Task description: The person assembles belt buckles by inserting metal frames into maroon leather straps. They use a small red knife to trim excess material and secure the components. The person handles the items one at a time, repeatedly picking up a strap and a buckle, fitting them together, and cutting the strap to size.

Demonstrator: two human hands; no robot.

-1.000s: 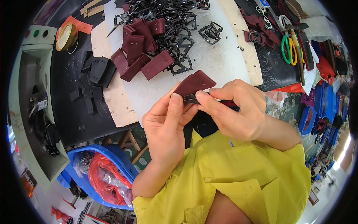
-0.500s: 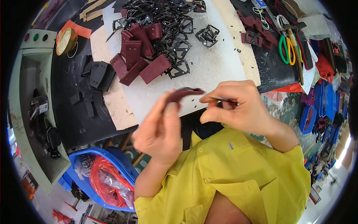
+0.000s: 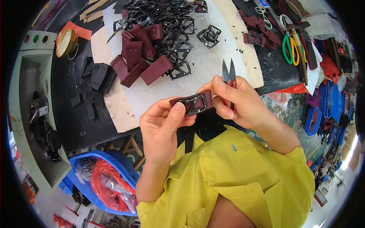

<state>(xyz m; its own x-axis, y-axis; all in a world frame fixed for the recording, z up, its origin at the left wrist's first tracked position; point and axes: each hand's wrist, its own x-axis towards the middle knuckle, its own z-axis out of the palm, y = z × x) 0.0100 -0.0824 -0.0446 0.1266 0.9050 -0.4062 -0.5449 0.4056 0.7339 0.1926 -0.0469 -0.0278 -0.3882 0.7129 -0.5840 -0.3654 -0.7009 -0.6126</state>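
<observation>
In front of my chest, my left hand (image 3: pixel 159 127) is closed on a black metal belt buckle (image 3: pixel 194 104) fitted on a short maroon leather strap (image 3: pixel 207 98), thumb on the buckle's left side. My right hand (image 3: pixel 245 102) holds small red-handled thread snips (image 3: pixel 230 74) in the palm, blades pointing up and away. The thumb and fingertips of that same hand touch the strap's right end. Beyond my hands, several folded maroon leather pieces (image 3: pixel 156 70) lie beside a heap of black buckles (image 3: pixel 167 15) on a white board (image 3: pixel 213 72).
Black leather pieces (image 3: pixel 102 78) lie left of the board. A small bowl (image 3: pixel 67 42) stands at the far left. Scissors with green handles (image 3: pixel 287 51) and maroon straps (image 3: pixel 258 26) are at the far right. A blue tub (image 3: pixel 133 173) with red plastic stands below the table's left edge.
The strap has turned, so its buckle now faces up. My right hand has come to the strap's right end, and the snips have swung upright.
</observation>
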